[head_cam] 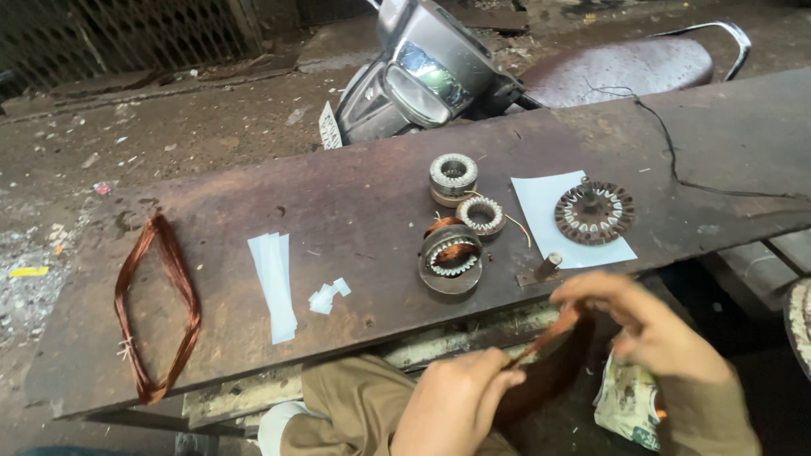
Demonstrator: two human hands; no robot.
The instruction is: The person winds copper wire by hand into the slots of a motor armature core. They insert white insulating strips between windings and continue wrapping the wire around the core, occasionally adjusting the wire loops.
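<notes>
**A:** Holding a copper wire coil (549, 363) in both hands, low in front of the bench edge. Your left hand (452, 405) is closed around the coil's near strands, fingers curled tight on the bundle. Your right hand (650, 329) pinches the coil's upper end between thumb and fingers; it's blurred, so finger detail is unclear.

**B:** Where does the coil sit relative to the bench?

**A:** Below and just in front of the long wooden plank (355, 211), over your lap. Not touching the plank, as far as you can tell from this view.

**B:** What's on the plank?

**A:** Three small wound stators (454, 253) clustered mid-plank, just beyond your hands. To their right, a flat slotted rotor disc (594, 213) on a white paper sheet (541, 198). A small metal cylinder (549, 264) at the sheet's near edge. Left of centre, white insulation strips (274, 283) and a few cut bits (328, 295). Far left, a second copper wire loop (156, 308) lying flat. Scooter (422, 72) parked behind the plank.
</notes>
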